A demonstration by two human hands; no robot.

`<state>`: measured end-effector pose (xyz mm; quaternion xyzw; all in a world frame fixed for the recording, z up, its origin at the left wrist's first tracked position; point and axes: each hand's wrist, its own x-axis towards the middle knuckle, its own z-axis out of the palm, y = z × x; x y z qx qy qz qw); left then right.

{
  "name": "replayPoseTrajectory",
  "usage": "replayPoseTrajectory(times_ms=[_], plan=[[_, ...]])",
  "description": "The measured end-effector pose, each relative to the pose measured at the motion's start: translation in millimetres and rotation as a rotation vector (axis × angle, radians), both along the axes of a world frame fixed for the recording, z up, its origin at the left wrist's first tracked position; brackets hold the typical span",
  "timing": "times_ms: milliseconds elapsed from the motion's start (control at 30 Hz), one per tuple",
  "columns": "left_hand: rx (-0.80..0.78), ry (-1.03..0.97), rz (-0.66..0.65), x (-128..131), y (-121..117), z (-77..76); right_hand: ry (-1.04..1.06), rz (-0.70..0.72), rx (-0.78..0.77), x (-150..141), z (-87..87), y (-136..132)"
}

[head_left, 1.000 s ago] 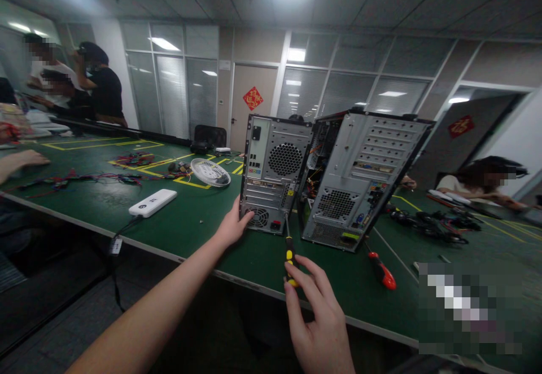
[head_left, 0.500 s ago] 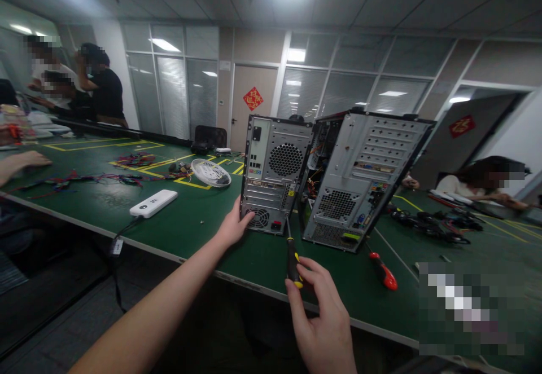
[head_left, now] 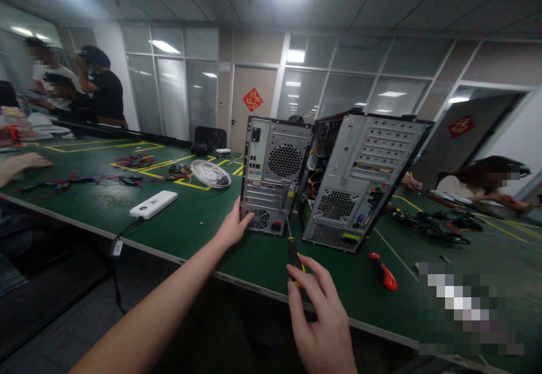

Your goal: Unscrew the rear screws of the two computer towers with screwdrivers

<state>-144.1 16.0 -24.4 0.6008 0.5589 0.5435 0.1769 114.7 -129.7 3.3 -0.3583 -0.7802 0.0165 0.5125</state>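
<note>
Two grey computer towers stand back-side toward me on the green table (head_left: pixel 199 221). My left hand (head_left: pixel 232 228) grips the lower left corner of the left tower (head_left: pixel 271 172). My right hand (head_left: pixel 319 317) pinches the black and yellow screwdriver (head_left: pixel 292 251) by its handle, with the shaft tip against the bottom right edge of that tower's rear panel. The right tower (head_left: pixel 364 176) leans to the left with its side open and wiring showing inside.
A red-handled screwdriver (head_left: pixel 383 272) lies on the table to the right. A white device (head_left: pixel 153 203) with a cable, a round white fan (head_left: pixel 210 172) and coloured wires (head_left: pixel 84 179) lie at left. Other people work at the far left and right, and another person's hand (head_left: pixel 25 162) rests at left.
My right hand has turned on the screwdriver handle, and its fingers now cover more of the yellow part. The left hand and both towers have stayed in place.
</note>
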Motion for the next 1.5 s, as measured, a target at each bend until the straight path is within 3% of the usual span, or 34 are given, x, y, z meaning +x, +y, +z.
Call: replayPoseTrajectory(times_ms=[367,967,1500], plan=[[0.004,0.010,-0.003,-1.1,1.6,-1.5,-0.024,0.018,-0.023,0.5,-2.6,0.7],[0.024,0.006,-0.010,-1.2,1.8,-1.7,0.005,-0.068,-0.056,2.2,-3.9,2.2],[0.027,0.008,-0.017,-1.6,1.4,-2.1,-0.009,-0.008,-0.030,0.5,0.2,-0.2]])
